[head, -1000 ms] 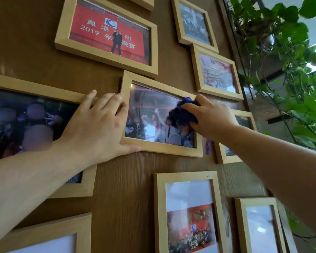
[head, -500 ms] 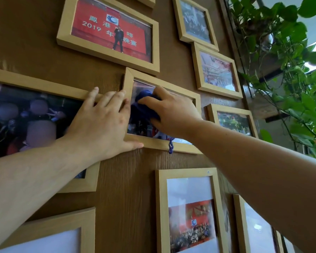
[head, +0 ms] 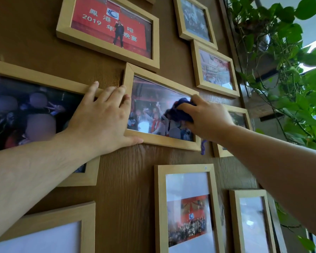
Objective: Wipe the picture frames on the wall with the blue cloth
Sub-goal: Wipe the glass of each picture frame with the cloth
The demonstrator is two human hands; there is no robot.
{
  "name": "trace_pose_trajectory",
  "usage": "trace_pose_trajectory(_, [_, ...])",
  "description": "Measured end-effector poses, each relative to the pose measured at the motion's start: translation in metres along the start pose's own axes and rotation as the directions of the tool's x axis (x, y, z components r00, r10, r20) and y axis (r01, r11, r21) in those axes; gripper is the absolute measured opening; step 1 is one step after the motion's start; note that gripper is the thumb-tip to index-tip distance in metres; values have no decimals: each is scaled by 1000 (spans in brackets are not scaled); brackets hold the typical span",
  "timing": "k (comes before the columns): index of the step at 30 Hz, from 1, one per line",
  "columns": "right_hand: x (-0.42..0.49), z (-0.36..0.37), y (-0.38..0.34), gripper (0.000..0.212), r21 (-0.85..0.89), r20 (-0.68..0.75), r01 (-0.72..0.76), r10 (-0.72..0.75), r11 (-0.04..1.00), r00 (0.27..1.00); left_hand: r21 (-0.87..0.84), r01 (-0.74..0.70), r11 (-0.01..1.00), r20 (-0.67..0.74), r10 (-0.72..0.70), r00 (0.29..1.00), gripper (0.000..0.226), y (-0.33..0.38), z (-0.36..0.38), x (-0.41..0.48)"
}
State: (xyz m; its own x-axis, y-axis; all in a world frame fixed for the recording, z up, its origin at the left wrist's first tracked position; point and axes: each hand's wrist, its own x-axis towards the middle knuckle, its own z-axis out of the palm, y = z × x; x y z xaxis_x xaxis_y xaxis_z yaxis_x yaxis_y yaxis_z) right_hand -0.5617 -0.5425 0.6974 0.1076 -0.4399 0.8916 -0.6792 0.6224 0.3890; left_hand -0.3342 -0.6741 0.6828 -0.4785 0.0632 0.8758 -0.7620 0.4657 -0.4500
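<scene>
Several light wooden picture frames hang on a brown wood-grain wall. My right hand (head: 206, 119) presses a bunched dark blue cloth (head: 177, 111) against the glass at the right end of the middle frame (head: 150, 77); a strand of the cloth hangs below the frame's lower right corner. My left hand (head: 100, 121) lies flat on the wall, fingers spread, over the left edge of that frame, with the thumb along its bottom rail. It also overlaps the corner of the big frame on the left (head: 36, 79).
A frame with a red banner photo (head: 108, 24) hangs above. Two more frames (head: 213, 70) are up right, one (head: 237, 114) sits partly behind my right hand, and others (head: 186, 207) hang below. A leafy green plant (head: 290, 79) trails down at the right edge.
My right hand swept the cloth from the right end of the middle frame's glass to its left end and back to the right. My left hand stayed on the frame's left edge.
</scene>
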Motion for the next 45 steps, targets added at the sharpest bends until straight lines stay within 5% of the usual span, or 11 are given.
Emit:
trace_pose_trajectory(8, [21,-30,-80,45,138,-173,276,-251,951,952,16,-6,1000,-10,6,1000,107,1,2,-1])
trace_pose_trajectory(14, [2,-20,-64,46,99,-114,333,-322,938,940,14,-2,1000,4,2,1000,107,3,0,1])
trace_pose_trajectory(25, [-41,1,-8,41,-17,155,61,-58,998,986,44,-5,999,1,5,1000,113,0,-1,0])
trace_pose_trajectory(30, [-44,-13,-4,46,-166,284,73,-23,983,958,65,1,998,18,-2,1000,112,2,-3,1])
trace_pose_trajectory(45, [-78,-34,24,43,-216,202,92,-48,972,978,-143,-278,950,-66,271,960,84,78,-25,-14])
